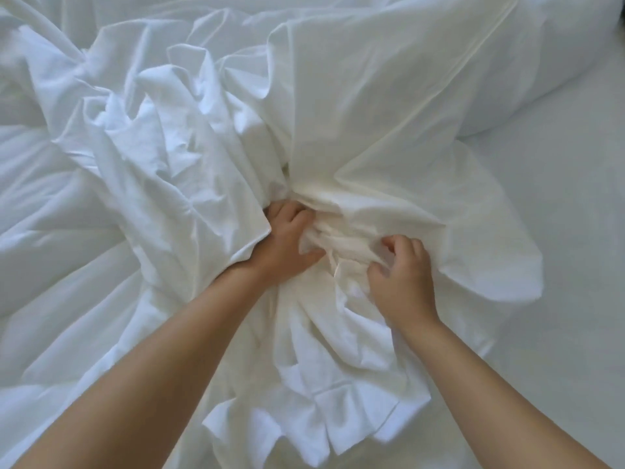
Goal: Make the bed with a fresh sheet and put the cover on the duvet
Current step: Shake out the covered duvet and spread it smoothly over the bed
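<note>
White duvet cover (372, 106) bunched mid-bed, apparently over duvet (50, 204).

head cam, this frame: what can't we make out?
1. Head view: the left hand grips the bunched white fabric; folds hide its fingertips.
2. Right hand: fingers curled on the same bunch. Pinching or just touching, cannot tell.
3. Cover, sheet or duvet: all white, and overlapping layers hide the borders.
4. White roll at top right: pillow or duvet is unclear, and the frame edge cuts it off.
</note>
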`<state>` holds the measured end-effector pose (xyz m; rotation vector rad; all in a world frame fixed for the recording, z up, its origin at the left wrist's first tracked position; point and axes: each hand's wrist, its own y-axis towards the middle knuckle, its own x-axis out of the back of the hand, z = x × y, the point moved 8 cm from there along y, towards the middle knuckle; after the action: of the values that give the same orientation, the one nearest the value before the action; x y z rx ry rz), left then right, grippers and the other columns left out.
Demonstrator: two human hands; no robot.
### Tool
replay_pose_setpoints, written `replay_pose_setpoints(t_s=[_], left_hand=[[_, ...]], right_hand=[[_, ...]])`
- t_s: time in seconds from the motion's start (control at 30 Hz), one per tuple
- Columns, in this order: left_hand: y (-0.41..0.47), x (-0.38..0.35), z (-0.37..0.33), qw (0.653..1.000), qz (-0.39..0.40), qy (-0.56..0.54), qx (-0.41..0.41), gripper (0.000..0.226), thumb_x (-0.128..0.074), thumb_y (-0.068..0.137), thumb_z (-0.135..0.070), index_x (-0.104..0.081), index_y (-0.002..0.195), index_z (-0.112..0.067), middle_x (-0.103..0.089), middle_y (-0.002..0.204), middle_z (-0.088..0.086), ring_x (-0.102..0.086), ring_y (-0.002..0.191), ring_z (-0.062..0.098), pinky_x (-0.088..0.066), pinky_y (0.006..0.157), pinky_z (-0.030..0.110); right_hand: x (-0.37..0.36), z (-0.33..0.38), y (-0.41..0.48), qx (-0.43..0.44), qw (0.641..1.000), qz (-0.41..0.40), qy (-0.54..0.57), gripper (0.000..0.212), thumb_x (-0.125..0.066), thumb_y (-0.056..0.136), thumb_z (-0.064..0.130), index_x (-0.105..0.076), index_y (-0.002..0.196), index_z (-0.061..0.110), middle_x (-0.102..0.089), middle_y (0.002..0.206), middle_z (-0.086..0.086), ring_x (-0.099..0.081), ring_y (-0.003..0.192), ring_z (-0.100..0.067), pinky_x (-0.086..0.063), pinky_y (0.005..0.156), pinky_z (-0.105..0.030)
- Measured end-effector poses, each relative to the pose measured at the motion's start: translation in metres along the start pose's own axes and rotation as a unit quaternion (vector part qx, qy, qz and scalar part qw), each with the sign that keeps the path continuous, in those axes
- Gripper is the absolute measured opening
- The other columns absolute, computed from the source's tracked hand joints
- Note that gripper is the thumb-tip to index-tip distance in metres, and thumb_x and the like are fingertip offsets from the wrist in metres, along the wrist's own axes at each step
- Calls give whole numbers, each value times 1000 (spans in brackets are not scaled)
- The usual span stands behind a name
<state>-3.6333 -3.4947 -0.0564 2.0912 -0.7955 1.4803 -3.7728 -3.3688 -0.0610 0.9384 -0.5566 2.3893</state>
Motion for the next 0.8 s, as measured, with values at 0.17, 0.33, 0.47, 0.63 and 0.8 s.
replay_pose_setpoints(t_s=[0.17, 0.33, 0.47, 0.63, 0.8], left_hand=[[-29, 34, 60, 974, 61, 101, 192, 84, -51, 86, -58, -22, 147, -7, -9, 156, 17, -2, 145, 27, 17, 109, 26], [-30, 102, 16, 996, -59, 62, 35, 52, -61, 81, -38, -56, 123, -7, -55, 130, 13, -50, 120, 29, -37, 99, 38], [-64, 159, 94, 939, -229, 37, 254, 99, -69, 68, -56, -23, 146, -16, -29, 148, 16, -20, 139, 29, -18, 112, 43], [-68, 82, 145, 653, -162, -555, 489, 120, -84, 68, -15, 3, 149, -3, -50, 134, 7, -55, 119, 24, -45, 101, 44], [-32, 68, 138, 617, -133, -673, 385, 19, -68, 70, 4, -69, 86, -6, -71, 76, 7, -69, 73, 25, -57, 64, 32]], right_hand=[[-13, 73, -6, 150, 989, 1, -1, 40, -62, 78, 10, -56, 117, 3, -52, 114, -12, -45, 107, -27, -31, 92, -26], [-72, 77, 3, 69, 960, 217, -163, 62, -53, 87, 37, -29, 142, 21, -32, 143, -4, -26, 133, -26, -19, 109, -36], [-62, 116, 0, 97, 989, 108, -9, 51, -57, 88, 30, -44, 134, 13, -44, 132, -5, -36, 124, -23, -28, 100, -29], [-96, 170, -17, 112, 975, 178, 79, 70, -59, 83, 47, -33, 143, 21, -34, 141, 2, -29, 132, -16, -25, 110, -31], [-110, 179, -4, 81, 973, 204, 76, 106, -75, 53, 57, -20, 141, 37, -38, 132, 9, -36, 128, -15, -38, 105, -39]])
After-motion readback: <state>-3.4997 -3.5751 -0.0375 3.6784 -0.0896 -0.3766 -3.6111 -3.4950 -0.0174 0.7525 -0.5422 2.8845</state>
